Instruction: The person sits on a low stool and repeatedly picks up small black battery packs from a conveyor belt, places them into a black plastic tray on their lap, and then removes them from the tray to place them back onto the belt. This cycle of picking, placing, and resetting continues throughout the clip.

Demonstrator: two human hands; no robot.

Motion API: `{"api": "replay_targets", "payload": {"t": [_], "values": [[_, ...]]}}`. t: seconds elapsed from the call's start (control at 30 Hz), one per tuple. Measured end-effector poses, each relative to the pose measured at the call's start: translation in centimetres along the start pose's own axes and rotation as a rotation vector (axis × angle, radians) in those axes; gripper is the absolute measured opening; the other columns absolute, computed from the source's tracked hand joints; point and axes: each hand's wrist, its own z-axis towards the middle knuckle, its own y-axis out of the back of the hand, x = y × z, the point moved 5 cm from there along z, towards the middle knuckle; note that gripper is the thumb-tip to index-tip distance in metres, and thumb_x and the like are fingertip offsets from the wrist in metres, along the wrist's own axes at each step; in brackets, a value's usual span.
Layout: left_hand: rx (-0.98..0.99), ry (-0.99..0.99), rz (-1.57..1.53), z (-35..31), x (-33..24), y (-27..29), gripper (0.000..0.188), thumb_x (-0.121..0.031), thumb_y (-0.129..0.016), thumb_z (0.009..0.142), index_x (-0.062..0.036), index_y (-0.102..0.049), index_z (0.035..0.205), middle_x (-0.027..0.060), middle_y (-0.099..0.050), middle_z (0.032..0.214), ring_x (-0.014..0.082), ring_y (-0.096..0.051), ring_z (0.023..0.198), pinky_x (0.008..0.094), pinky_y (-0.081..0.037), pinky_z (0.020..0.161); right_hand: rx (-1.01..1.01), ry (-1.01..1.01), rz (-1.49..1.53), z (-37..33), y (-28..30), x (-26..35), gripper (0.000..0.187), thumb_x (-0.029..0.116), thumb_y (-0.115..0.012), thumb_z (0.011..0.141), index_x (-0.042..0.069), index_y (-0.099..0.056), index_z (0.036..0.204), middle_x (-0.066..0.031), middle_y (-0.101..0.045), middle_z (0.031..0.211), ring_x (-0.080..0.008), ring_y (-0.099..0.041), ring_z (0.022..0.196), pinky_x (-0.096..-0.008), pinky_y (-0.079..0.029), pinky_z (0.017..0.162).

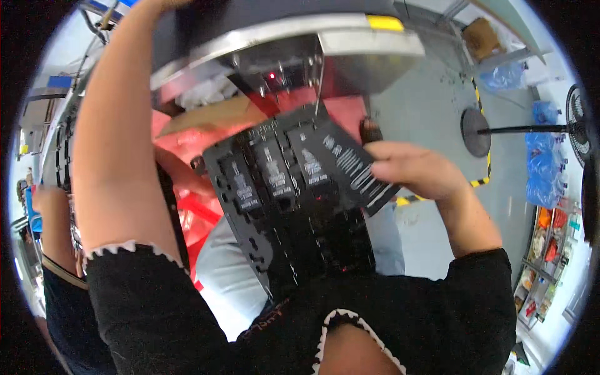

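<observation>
My right hand (415, 167) is closed on the edge of a flat black battery (353, 165) with white print, thumb on top. This battery is tilted over the right side of a black tray (228, 215) with slots. Several similar batteries (275, 167) lie side by side in the tray's far part. The tray rests over my lap. My left arm (119, 144) reaches up past the tray to the top edge, where my left hand (167, 4) is mostly cut off; its fingers do not show.
A machine with a pale metal edge (275, 31), a yellow label and a red light stands beyond the tray. Red plastic (197, 219) lies under it. Another person's arm (53, 219) is at left; a hand (187, 177) of unclear owner is beside the tray. A fan (478, 131) stands right.
</observation>
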Motion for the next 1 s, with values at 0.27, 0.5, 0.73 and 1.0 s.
{"api": "replay_targets", "payload": {"t": [0.27, 0.5, 0.73, 1.0], "values": [[-0.368, -0.198, 0.079, -3.8, -3.8, -1.0, 0.081, -0.048, -0.077, 0.064, 0.0039, -0.054, 0.122, 0.0198, -0.06, 0.116, 0.0305, -0.056, 0.108, 0.0386, -0.042, 0.097, 0.048, -0.147, -0.286, -0.6, -7.0, -10.3, 0.032, 0.032, -0.056, 0.091, 0.002, -0.054, 0.084, -0.0041, -0.052, 0.069, -0.013, -0.049, 0.064, -0.0306, -0.042, 0.059], [-0.586, -0.572, 0.246, -19.7, -7.4, -6.0, 0.08, -0.041, -0.077, 0.066, -0.0006, -0.047, 0.129, 0.018, -0.054, 0.121, 0.0314, -0.05, 0.113, 0.041, -0.038, 0.097, -0.114, -0.088, -1.121, -1.0, -10.9, -11.6, 0.033, 0.032, -0.053, 0.091, 0.001, -0.055, 0.08, -0.0186, -0.059, 0.069, -0.0376, -0.059, 0.068, -0.0455, -0.046, 0.06], [-0.04, -0.351, 0.026, -38.1, -4.5, -18.7, 0.095, -0.052, -0.076, 0.058, -0.0026, -0.043, 0.133, 0.0193, -0.04, 0.136, 0.0366, -0.039, 0.126, 0.0549, -0.021, 0.108, -0.074, 0.529, -1.373, -2.4, -13.4, -7.3, 0.038, 0.023, -0.066, 0.079, 0.006, -0.055, 0.112, -0.0158, -0.053, 0.116, -0.0297, -0.052, 0.11, -0.0479, -0.041, 0.09], [-0.054, -0.278, 0.005, -41.4, -4.6, -24.0, 0.082, -0.042, -0.07, 0.073, 0.0019, -0.037, 0.134, 0.018, -0.027, 0.147, 0.0342, -0.023, 0.137, 0.0585, -0.008, 0.109, -0.172, 0.733, -1.468, -1.8, -12.3, -9.3, 0.038, 0.02, -0.067, 0.078, 0.009, -0.059, 0.113, -0.011, -0.043, 0.136, -0.029, -0.035, 0.131, -0.0564, -0.027, 0.103]]}}
